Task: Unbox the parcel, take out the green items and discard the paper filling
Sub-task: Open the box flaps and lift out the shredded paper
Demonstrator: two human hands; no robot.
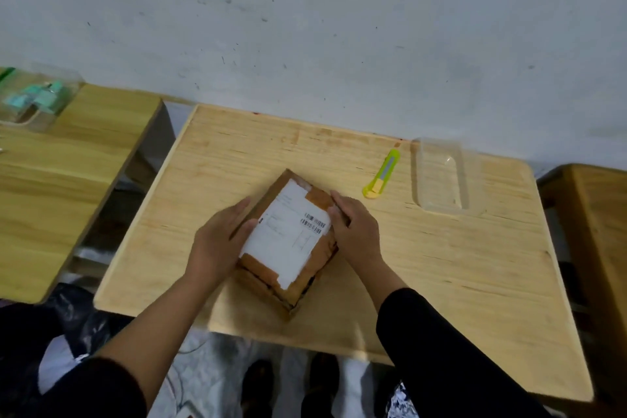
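A: Where are the hands now?

B: Both are on the parcel (288, 237). The left hand (217, 241) presses flat against its left long side, fingers spread, thumb near the white shipping label (288, 231). The right hand (356, 231) lies along the right long side, fingers pointing away from the person. Neither hand is clenched; together they clasp the box between the palms.

A: And how does the parcel lie?

B: It rests on the wooden table (441, 265), label facing up, sealed with brown tape. I see no opened flap. Its long axis runs from the near right corner to the far left corner, so it is turned a little against the table edge.

A: What matters for the next move?

B: The utility knife (381, 175). It lies beyond the right hand, away from the person and a little to the right, apart from the box. The right hand is clearly nearer to it than the left one. I judge that the right hand should release and reach there, while the left keeps the box steady.

A: And further out?

B: Just right of the knife stands a clear plastic container (444, 176), empty as far as I can see. Perhaps the green items go there.
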